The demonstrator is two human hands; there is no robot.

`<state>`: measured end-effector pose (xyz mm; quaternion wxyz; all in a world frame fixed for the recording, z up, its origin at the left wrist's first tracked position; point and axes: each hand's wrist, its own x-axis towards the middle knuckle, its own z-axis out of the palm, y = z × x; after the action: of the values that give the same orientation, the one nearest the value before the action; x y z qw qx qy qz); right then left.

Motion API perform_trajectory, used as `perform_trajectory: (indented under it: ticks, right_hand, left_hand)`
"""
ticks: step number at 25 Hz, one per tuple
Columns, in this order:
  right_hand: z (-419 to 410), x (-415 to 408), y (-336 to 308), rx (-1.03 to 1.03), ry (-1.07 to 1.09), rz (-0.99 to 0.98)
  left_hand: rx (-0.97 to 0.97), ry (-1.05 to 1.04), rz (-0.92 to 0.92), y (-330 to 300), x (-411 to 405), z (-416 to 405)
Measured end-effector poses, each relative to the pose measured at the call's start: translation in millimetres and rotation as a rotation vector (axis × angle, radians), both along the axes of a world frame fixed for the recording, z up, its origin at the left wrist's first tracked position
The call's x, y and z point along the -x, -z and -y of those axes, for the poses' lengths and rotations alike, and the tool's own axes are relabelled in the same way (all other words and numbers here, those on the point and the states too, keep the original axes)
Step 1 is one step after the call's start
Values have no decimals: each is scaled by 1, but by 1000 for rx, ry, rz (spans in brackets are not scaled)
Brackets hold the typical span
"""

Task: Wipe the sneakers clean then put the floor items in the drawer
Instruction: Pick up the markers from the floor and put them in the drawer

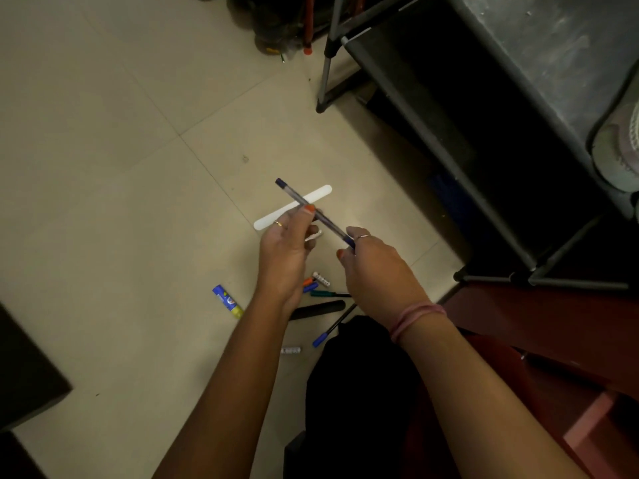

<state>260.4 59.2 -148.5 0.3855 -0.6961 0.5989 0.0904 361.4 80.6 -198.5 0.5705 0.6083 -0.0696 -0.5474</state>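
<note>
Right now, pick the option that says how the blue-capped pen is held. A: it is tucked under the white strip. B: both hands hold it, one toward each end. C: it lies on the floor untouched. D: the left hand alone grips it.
B: the left hand pinches the pen near its middle and the right hand grips its near end, above the white strip on the floor.

Partly hidden behind the left hand (287,250): long flat white stick (294,207) and a small white object. Cut by the right edge: pale worn sneaker (619,150). Blurred beyond reading: small white labelled tube (290,350).
</note>
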Motion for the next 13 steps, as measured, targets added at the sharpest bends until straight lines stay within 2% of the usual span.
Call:
perform_trajectory:
  ticks: [2, 4, 5, 6, 8, 10, 13]
  right_hand:
    - [0, -2, -5, -10, -38, 22]
    - [2, 0, -10, 13, 14, 24]
    - [4, 4, -13, 29, 86, 20]
    - [6, 8, -15, 40, 158, 5]
    - [7, 13, -19, 45, 218, -44]
    - [7, 14, -19, 49, 215, -81]
    - [8, 14, -21, 79, 222, -103]
  left_hand:
    - [84, 44, -66, -10, 2, -2]
    - [125, 76, -47, 7, 2, -13]
    - [82, 116, 42, 28, 3, -22]
    - [-38, 200, 210, 56, 6, -32]
    - [-355, 566, 602, 121, 22, -62]
    - [-537, 956, 737, 173, 44, -94]
    - [-646, 1243, 883, 213, 68, -125]
